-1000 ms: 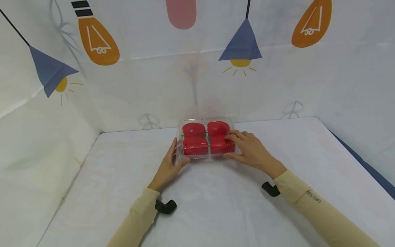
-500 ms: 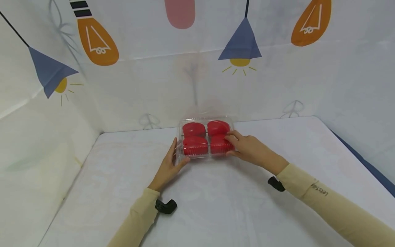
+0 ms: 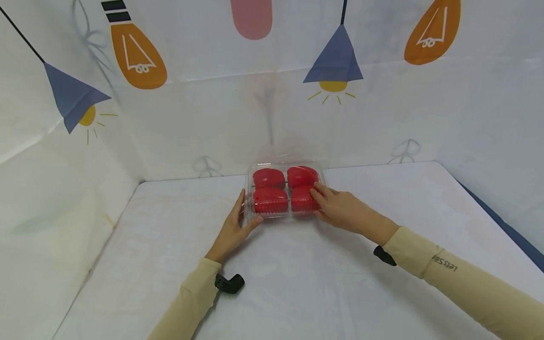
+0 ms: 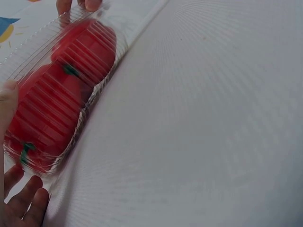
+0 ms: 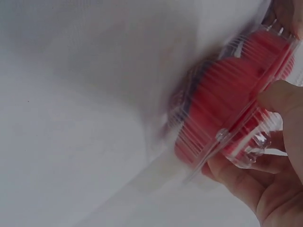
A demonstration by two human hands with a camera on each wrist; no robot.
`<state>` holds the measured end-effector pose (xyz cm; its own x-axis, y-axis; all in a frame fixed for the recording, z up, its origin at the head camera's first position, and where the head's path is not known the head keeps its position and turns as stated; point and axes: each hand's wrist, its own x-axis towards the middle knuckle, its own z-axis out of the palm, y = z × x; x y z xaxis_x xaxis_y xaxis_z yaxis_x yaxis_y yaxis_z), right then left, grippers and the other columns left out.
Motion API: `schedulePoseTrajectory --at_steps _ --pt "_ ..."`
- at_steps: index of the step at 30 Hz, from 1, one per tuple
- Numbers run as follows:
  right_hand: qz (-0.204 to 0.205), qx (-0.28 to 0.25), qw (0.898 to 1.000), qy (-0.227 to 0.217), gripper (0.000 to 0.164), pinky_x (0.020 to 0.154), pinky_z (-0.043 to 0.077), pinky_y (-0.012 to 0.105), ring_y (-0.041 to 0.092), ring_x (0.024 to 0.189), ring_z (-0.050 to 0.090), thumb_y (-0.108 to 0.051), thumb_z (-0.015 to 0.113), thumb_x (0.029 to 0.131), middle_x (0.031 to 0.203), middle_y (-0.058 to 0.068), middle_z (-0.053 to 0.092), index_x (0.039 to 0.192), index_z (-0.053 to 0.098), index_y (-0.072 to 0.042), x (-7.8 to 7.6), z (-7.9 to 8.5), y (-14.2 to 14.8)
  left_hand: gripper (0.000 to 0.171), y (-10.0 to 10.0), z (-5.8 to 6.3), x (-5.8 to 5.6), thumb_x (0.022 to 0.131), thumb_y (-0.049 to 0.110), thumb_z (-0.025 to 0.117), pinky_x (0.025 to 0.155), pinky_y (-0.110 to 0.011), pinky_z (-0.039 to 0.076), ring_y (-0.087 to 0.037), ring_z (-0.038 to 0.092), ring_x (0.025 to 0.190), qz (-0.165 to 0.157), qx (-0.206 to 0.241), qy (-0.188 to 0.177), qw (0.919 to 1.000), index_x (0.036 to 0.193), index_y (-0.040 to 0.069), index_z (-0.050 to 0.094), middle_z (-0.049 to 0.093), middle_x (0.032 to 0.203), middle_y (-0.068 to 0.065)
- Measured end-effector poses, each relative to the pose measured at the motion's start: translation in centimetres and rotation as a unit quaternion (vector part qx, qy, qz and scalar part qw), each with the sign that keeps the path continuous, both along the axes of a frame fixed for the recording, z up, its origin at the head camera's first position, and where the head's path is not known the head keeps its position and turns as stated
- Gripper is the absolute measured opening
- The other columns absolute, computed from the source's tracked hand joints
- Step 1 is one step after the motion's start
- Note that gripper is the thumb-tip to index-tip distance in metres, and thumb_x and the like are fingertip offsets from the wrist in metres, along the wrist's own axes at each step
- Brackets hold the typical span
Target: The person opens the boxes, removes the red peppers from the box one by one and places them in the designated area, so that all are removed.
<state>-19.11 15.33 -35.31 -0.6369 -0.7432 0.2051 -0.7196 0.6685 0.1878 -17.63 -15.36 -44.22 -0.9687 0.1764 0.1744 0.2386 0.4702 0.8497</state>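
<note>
While the left hand (image 3: pixel 234 231) keeps the same place as one second ago, the right hand (image 3: pixel 346 210) has changed its posture. In the head view, its thumb, which pointed out along the front of the clear box (image 3: pixel 275 216), is now drawn in at the right front corner, and its forearm has swung outward. The box itself stays at the back of the white worktop (image 3: pixel 272 283). I judge from this that the work is now at the right corner, with the left hand only steadying. Inside the box I count four red peppers (image 3: pixel 270 199), in two rows of two.

In the left wrist view, the left grip is around the near end of the box: the thumb is on its upper part and fingers are at its end. Behind the ribbed plastic lie two peppers with green stems (image 4: pixel 27 147).

In the right wrist view, which is rather blurred, the right grip is closed on the corner, with thumb and forefinger at the rim (image 5: pixel 221 135). The lid (image 5: pixel 251 149) seems to be over the peppers, but whether it is fully fastened I cannot tell.
</note>
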Motion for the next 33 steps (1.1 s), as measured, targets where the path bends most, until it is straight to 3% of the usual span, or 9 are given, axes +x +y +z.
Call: schedulePoseTrajectory --at_steps 6,14,19,21,28,33 --pt "0.004 0.007 1.0 0.018 0.055 0.07 0.058 0.037 0.035 0.094 0.067 -0.018 0.072 0.08 0.127 0.028 0.055 0.124 0.052 0.009 0.1 0.0 -0.4 0.093 0.0 0.0 0.1 0.086 0.039 0.068 0.11 -0.044 0.034 -0.028 0.033 0.14 -0.001 0.001 -0.003 1.0 0.153 0.021 0.005 0.016 0.158 0.001" --pt "-0.031 0.042 0.999 0.002 0.058 0.074 0.057 0.038 0.037 0.095 0.067 -0.015 0.074 0.08 0.131 0.027 0.053 0.127 0.051 0.008 0.7 0.2 -1.1 0.093 -0.2 -0.1 0.2 0.086 0.039 0.068 0.111 -0.043 0.034 -0.027 0.034 0.14 0.0 0.005 -0.003 1.0 0.153 0.025 0.005 0.017 0.158 0.001" --pt "-0.036 0.043 0.998 0.03 0.057 0.071 0.058 0.039 0.037 0.09 0.068 -0.015 0.076 0.078 0.128 0.027 0.054 0.124 0.051 0.007 0.8 -0.3 -1.3 0.092 -0.2 -0.1 0.1 0.087 0.037 0.067 0.111 -0.043 0.033 -0.026 0.033 0.14 0.0 0.004 -0.008 1.0 0.153 0.026 0.004 0.017 0.158 0.002" --pt "-0.035 0.036 0.998 0.045 0.057 0.068 0.058 0.038 0.037 0.088 0.068 -0.014 0.077 0.077 0.126 0.026 0.054 0.123 0.051 0.007 0.8 -0.5 -1.3 0.092 -0.1 0.3 0.3 0.087 0.035 0.067 0.111 -0.045 0.032 -0.028 0.032 0.141 -0.002 0.008 -0.013 0.9999 0.153 0.024 0.004 0.016 0.158 0.0" --pt "-0.026 0.005 0.995 0.1 0.053 0.053 0.056 0.035 0.032 0.075 0.067 -0.01 0.079 0.073 0.121 0.025 0.056 0.115 0.052 0.007 0.9 -1.2 -1.2 0.09 0.6 3.6 1.8 0.089 0.026 0.066 0.111 -0.046 0.033 -0.035 0.032 0.139 -0.015 0.002 -0.024 0.9996 0.152 0.007 0.005 0.016 0.158 -0.013" --pt "-0.028 0.009 0.993 0.115 0.046 0.05 0.054 0.033 0.029 0.067 0.065 -0.008 0.077 0.076 0.119 0.024 0.058 0.113 0.053 0.007 0.9 -1.3 -1.3 0.089 0.7 3.8 1.9 0.089 0.025 0.065 0.111 -0.047 0.032 -0.035 0.031 0.14 -0.014 0.0 -0.029 0.9995 0.152 0.007 0.005 0.016 0.158 -0.014"
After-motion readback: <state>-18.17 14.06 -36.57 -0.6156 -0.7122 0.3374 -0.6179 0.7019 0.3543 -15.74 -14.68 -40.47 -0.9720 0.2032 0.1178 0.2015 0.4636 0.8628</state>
